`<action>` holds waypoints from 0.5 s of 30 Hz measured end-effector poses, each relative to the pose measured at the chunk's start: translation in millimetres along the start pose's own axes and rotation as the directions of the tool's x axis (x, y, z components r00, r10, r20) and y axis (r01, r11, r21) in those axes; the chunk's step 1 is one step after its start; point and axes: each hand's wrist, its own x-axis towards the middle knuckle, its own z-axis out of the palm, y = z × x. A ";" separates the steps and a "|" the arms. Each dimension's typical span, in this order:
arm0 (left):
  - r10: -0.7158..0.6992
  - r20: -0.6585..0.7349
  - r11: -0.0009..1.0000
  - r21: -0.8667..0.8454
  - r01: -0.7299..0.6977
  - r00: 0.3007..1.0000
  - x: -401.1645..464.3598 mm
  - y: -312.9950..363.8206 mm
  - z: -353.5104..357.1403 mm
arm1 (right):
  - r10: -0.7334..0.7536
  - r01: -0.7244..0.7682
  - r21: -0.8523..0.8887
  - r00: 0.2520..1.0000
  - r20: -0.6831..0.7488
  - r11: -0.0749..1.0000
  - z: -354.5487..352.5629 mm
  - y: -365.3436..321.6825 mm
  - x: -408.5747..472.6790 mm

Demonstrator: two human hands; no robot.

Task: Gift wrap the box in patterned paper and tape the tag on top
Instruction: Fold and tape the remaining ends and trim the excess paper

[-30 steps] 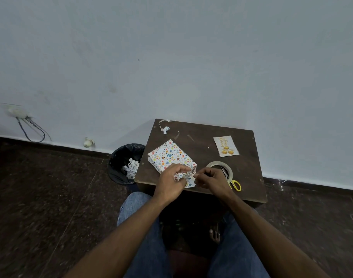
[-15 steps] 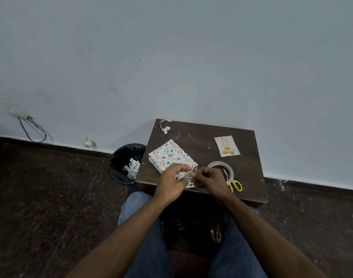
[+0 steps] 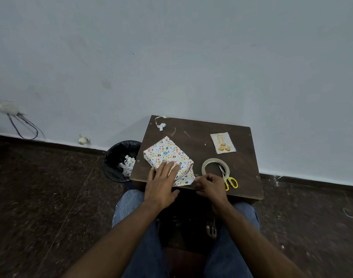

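Observation:
The box [image 3: 166, 152], covered in white paper with coloured eggs and hearts, lies on the dark wooden table [image 3: 195, 137], turned at an angle. My left hand [image 3: 162, 180] lies flat with straight fingers on the box's near end. A loose paper flap [image 3: 184, 181] sticks out at the box's near right corner. My right hand [image 3: 210, 186] sits just right of it with curled fingers at the flap's tip; whether it pinches paper or tape is unclear. The tag [image 3: 222, 143], a pale card with gold balls, lies at the back right.
A roll of clear tape [image 3: 215, 167] and yellow-handled scissors [image 3: 228, 179] lie right of the box. Paper scraps [image 3: 160, 124] sit at the table's far left corner. A black bin [image 3: 119, 160] with paper offcuts stands on the floor to the left. My knees are under the table's near edge.
My left hand has opened from a curled hold at the box's near corner and now lies flat on top. My right hand has drawn back slightly to the right, uncovering the flap.

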 end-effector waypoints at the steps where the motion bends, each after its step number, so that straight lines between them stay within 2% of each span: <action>1: -0.005 -0.020 1.000 0.018 0.005 1.000 0.8 0.4 4.6 | 0.041 -0.042 0.042 0.999 0.010 0.998 3.0 1.9 -1.4; 5: -0.041 -0.156 0.998 0.039 0.048 0.987 5.9 8.4 17.6 | 0.143 -0.154 0.238 0.988 0.063 0.959 15.4 0.0 -0.3; 9: -0.048 -0.249 0.998 0.025 0.055 0.967 8.3 8.9 22.1 | 0.196 -0.238 0.427 0.971 0.140 0.872 24.0 -6.5 4.6; 15: -0.048 -0.301 0.998 0.017 0.055 0.952 13.3 4.7 23.1 | 0.224 -0.307 0.543 0.951 0.214 0.782 24.0 -14.8 5.8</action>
